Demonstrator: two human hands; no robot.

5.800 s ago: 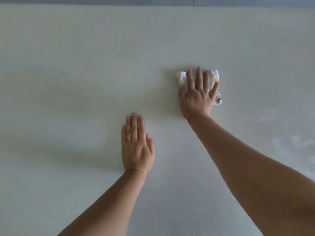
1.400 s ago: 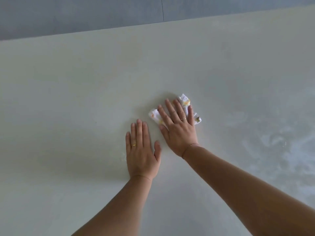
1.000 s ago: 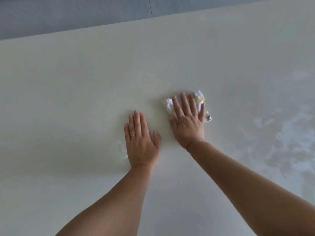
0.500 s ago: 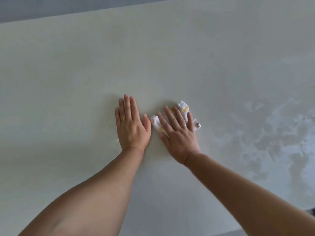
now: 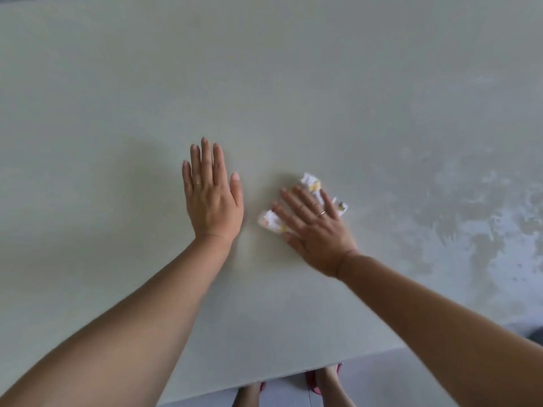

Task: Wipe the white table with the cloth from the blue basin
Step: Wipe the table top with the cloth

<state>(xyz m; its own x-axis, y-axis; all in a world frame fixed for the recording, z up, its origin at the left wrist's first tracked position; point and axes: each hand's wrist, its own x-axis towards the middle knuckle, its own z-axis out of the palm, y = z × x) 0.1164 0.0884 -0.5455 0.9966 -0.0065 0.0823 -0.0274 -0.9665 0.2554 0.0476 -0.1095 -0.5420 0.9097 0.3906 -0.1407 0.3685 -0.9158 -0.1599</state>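
The cloth (image 5: 305, 204) is lying bunched on the white table (image 5: 293, 83) while your right hand (image 5: 316, 230) is pressing it down with straight, spread fingers and your left hand (image 5: 210, 195) is resting flat, empty, just beside it, wet smears (image 5: 484, 215) showing farther right.

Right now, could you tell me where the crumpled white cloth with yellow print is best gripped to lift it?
Probably the bunched fold beyond the fingertips of the right hand, at the far edge of the crumpled white cloth with yellow print. Pinch it from above: the hand presses the middle flat on the white table, so only the edges stand up.
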